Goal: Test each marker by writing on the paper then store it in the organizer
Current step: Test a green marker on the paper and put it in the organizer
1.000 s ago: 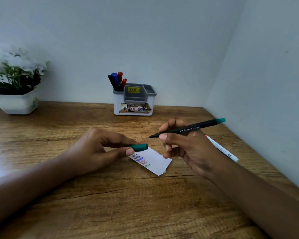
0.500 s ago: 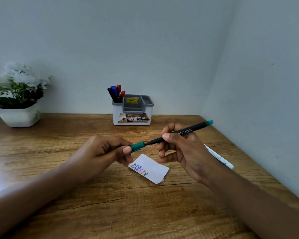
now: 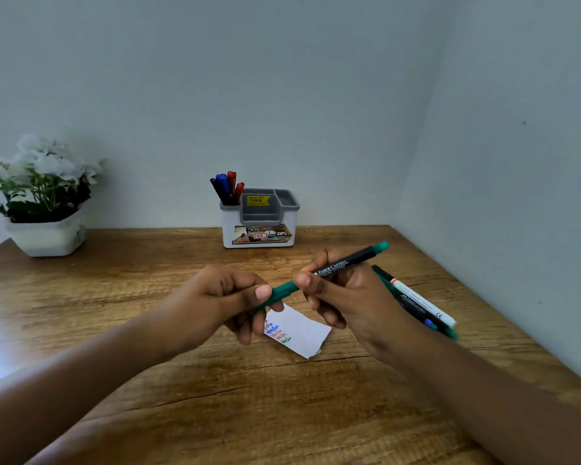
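Near the top middle, the organizer point(image 3: 259, 219) already holds some markers. Mid-frame, the paper point(image 3: 296, 330) shows colored scribbles. More markers point(image 3: 420, 305) wait at the right. Right hand point(image 3: 346, 297) pinches the green marker point(image 3: 346, 263); left hand point(image 3: 222, 300) grips its cap point(image 3: 282, 292), seemingly pushed on.

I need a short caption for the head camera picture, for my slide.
Both hands, left hand and right hand, cap a green marker above the paper; organizer behind.

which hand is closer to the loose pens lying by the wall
Right. The right hand sits just beside the loose pens, its wrist almost over them; the left hand is farther off, across the paper.
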Available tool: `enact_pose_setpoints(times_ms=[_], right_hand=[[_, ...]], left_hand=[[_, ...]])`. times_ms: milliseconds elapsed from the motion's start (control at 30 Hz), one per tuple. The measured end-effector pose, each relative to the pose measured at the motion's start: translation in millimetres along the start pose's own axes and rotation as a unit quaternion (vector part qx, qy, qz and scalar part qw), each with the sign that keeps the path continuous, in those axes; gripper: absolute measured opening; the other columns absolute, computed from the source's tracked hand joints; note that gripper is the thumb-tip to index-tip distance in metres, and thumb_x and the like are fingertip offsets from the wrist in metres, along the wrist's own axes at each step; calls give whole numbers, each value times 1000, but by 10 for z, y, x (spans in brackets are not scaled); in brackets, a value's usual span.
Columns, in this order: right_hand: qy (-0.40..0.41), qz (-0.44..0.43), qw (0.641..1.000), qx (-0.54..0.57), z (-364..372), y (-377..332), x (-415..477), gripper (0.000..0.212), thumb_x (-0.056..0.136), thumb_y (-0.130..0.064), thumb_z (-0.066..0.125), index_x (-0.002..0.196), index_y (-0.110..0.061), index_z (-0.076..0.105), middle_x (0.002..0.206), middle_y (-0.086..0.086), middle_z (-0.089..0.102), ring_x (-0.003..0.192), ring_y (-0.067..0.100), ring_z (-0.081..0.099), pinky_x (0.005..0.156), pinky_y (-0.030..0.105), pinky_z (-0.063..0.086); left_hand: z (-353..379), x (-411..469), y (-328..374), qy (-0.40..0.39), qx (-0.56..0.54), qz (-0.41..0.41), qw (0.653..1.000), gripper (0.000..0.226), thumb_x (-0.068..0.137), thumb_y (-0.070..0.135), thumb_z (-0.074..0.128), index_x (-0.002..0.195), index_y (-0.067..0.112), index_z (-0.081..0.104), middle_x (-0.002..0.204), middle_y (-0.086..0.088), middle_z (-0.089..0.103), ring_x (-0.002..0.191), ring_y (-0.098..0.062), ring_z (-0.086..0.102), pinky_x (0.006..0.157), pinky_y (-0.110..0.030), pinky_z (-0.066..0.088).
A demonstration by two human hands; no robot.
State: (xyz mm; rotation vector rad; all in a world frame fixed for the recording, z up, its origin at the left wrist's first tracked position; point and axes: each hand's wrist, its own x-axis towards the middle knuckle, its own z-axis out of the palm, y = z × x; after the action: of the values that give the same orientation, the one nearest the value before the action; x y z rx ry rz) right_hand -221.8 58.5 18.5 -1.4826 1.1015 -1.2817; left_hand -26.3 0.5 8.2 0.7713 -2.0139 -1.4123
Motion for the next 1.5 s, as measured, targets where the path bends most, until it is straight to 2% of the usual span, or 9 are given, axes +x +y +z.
enact_pose_setpoints(times_ms=[233,467,633,767,933,1033,1167,1300,1500], right_hand=[[6,32,998,56,43,-23,-11,18,70,-29,68,78,-17,57,52,0,57,34,7,33,35,16,26],[7,-17,998,54,48,-39,-1,14,73,-25,66,86,-19,66,58,-3,58,47,8,49,40,19,37],[92,-22,993,74,-156,-176,88,26,81,-41,52,84,-15,59,65,0,59,54,12,56,44,25,44],[108,-4,994,-29,-416,-414,276,29,95,-38,42,82,-14,53,59,3,60,45,15,56,41,23,43],[143,5,926,-350,-754,-661,1042,30,93,-33,51,94,-11,71,60,1,44,47,11,32,44,22,23],[102,108,909,-388,-835,-754,1516,28,90,-17,46,98,0,67,63,3,42,51,13,30,45,23,22],[39,168,868,-465,-750,-789,1935,20,87,-12,46,80,-4,63,65,5,48,50,13,31,40,20,25],[15,210,858,-468,-683,-752,2236,15,89,-11,53,77,-6,60,70,5,58,50,11,40,35,14,31],[77,203,904,-367,-646,-524,2487,20,88,-13,62,70,-8,55,54,3,58,39,6,49,36,14,41]], left_hand=[[40,4,113,11,-74,-46,996,25,79,29,59,75,14,78,55,-3,56,46,-10,48,45,-18,45],[85,111,218,37,-85,-26,995,31,73,33,62,89,9,73,75,-8,74,61,-14,67,55,-23,53],[-22,427,114,310,-131,29,941,24,81,31,69,98,15,70,79,2,69,67,-5,61,59,-18,50],[-228,725,-78,420,-89,-13,903,56,84,23,74,134,27,48,124,-3,57,106,-14,56,79,-24,44],[-354,1129,-284,410,-62,-89,906,95,81,14,77,152,28,16,157,-10,28,139,-33,36,109,-48,37],[-377,1290,-404,404,-62,-72,910,103,80,8,78,154,27,10,156,-10,30,138,-32,39,110,-48,36],[-438,1352,-546,380,-15,-50,923,97,83,5,74,154,26,11,155,-8,35,137,-29,41,111,-48,37],[-448,1369,-583,382,3,-36,923,81,87,2,67,151,24,23,145,-5,48,129,-25,50,105,-41,43],[-447,1389,-605,386,18,-37,922,78,89,2,64,151,23,22,146,-5,48,130,-24,49,105,-40,43]])
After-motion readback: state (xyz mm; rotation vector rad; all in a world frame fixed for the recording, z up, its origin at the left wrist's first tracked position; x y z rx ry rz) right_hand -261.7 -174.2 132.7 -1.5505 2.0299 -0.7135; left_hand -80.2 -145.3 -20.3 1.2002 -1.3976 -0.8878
